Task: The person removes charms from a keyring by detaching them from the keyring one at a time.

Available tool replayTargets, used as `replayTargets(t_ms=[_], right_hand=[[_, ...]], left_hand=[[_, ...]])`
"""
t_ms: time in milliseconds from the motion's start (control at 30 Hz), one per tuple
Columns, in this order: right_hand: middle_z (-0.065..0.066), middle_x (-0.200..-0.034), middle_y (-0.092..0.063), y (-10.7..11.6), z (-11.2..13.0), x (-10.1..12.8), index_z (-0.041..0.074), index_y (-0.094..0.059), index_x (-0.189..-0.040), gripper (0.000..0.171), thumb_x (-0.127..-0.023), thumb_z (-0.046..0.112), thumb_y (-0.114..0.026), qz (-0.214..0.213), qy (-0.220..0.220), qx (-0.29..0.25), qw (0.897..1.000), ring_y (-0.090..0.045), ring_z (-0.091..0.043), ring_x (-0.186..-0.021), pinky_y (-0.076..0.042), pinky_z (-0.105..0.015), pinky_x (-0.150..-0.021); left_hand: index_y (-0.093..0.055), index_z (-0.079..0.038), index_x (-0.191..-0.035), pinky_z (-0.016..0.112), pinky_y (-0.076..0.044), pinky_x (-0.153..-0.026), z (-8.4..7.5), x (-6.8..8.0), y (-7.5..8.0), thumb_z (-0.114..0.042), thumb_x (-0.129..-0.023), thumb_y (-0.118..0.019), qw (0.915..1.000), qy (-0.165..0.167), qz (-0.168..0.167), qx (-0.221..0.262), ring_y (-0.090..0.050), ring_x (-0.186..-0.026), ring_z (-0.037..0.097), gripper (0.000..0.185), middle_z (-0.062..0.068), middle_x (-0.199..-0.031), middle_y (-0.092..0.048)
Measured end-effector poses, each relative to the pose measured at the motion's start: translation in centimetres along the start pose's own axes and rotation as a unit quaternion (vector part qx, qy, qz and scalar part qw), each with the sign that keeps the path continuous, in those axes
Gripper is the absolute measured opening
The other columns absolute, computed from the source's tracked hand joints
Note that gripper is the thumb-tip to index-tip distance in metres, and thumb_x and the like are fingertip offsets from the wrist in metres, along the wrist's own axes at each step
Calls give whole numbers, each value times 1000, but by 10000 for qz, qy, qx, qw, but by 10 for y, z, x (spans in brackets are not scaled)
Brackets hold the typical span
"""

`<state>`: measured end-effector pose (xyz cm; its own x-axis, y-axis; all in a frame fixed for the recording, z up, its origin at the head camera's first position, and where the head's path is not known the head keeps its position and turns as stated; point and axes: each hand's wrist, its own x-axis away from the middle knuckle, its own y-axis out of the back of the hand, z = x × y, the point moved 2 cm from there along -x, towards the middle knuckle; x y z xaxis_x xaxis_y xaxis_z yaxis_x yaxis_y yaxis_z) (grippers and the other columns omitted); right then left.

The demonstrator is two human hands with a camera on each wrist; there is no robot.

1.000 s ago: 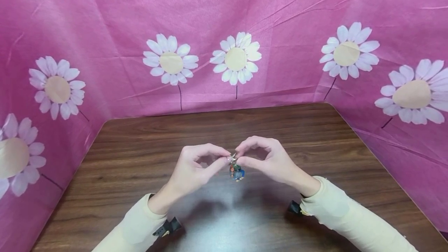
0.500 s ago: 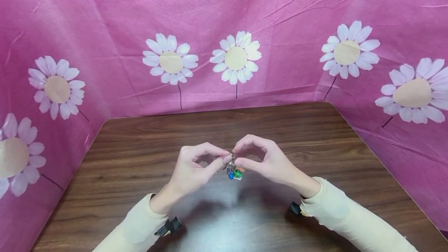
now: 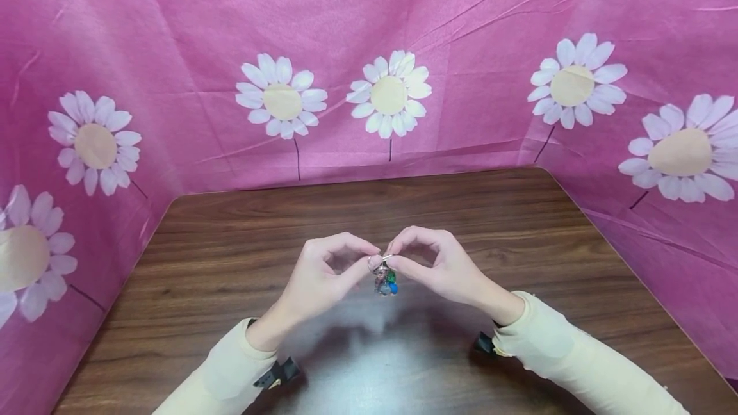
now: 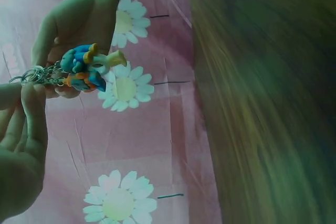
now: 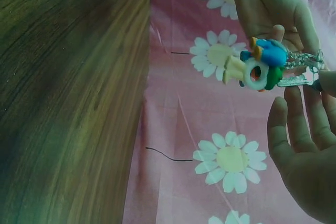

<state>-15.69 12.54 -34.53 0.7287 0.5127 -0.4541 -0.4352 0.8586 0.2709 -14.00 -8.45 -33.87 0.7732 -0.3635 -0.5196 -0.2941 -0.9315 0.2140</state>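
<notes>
Fingertips of left hand point(image 3: 319, 277) and right hand point(image 3: 446, 268) meeting above the middle of the wooden table point(image 3: 230, 242), thumb and forefinger of each curled in a pinch on the small metal keyring point(image 3: 382, 263), remaining fingers loosely bent; colourful charms point(image 3: 387, 283) in blue, green and orange dangling just below the ring, clear of the tabletop, seen close up in the wrist views as a small blue figure point(image 4: 83, 66) and a pale loop point(image 5: 255, 74) beside a key point(image 5: 302, 80). Cream sleeves point(image 3: 567, 354) reaching in from the near edge; pink daisy-print cloth point(image 3: 392, 18) standing around the table's far and side edges.
</notes>
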Motion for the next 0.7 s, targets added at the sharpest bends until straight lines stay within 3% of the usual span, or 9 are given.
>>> replayTargets(t_ms=[67,133,200,300,367,433,500,567,700], right_hand=[[-9,-94,-70,0,-1,0,12,-69,-97,15,-91,-1,-73,-88,-85,19,9999,-67,-21,-88,-57,-30,-81],[-9,-92,-70,-1,-2,1,10,-69,-98,12,-92,1,-73,-180,-195,75,9996,-67,-20,-85,-57,-28,-77],[-8,-89,-71,-2,-4,1,9,-69,-98,10,-92,3,-74,-281,-413,121,9987,-67,-18,-80,-58,-29,-71],[-6,-86,-71,-4,-8,-1,8,-70,-97,8,-92,4,-74,-436,-774,183,9959,-68,-17,-75,-59,-30,-64],[-5,-84,-72,-5,-11,-2,7,-70,-96,7,-91,5,-75,-532,-1014,235,9931,-68,-17,-71,-58,-29,-61],[-4,-82,-72,-6,-14,-3,6,-71,-95,7,-90,6,-75,-596,-1173,329,9908,-68,-17,-70,-56,-26,-59],[-3,-81,-72,-7,-16,-4,6,-71,-94,7,-89,7,-76,-631,-1297,425,9886,-68,-19,-70,-55,-26,-57],[-4,-80,-72,-7,-18,-4,5,-71,-94,6,-89,6,-76,-594,-1396,351,9878,-70,-24,-69,-60,-34,-58],[-8,-79,-72,-6,-20,-5,4,-71,-95,6,-90,4,-75,-435,-1427,174,9887,-70,-30,-66,-62,-46,-61]], left_hand=[[-74,-4,-102,34,-57,-47,3,0,1,-3,-92,-74,9970,656,197,367,-65,-59,15,10,5,-86,-75],[-73,-2,-106,33,-57,-49,7,-1,2,-6,-94,-73,9869,1347,385,802,-65,-62,16,13,8,-85,-74],[-71,-1,-108,31,-58,-53,12,-1,2,-8,-95,-72,9685,2040,525,1327,-66,-65,16,15,10,-84,-73],[-67,0,-109,29,-61,-63,21,0,3,-8,-96,-69,9325,2878,586,2100,-69,-75,16,15,10,-88,-73],[-66,-1,-108,30,-62,-70,27,1,4,-10,-98,-66,9113,3184,604,2538,-71,-81,17,13,9,-94,-73],[-67,-4,-107,31,-62,-74,32,2,4,-13,-100,-63,8983,3313,623,2818,-72,-85,18,12,9,-98,-73],[-67,-6,-107,31,-62,-75,36,3,3,-14,-101,-62,8925,3340,647,2962,-71,-85,17,12,8,-98,-72],[-67,-5,-107,29,-61,-74,39,5,3,-14,-99,-65,8928,3375,627,2917,-71,-83,17,11,9,-97,-72],[-67,4,-109,31,-61,-77,42,6,3,-9,-94,-72,9062,3336,553,2539,-70,-82,17,20,10,-99,-73]])
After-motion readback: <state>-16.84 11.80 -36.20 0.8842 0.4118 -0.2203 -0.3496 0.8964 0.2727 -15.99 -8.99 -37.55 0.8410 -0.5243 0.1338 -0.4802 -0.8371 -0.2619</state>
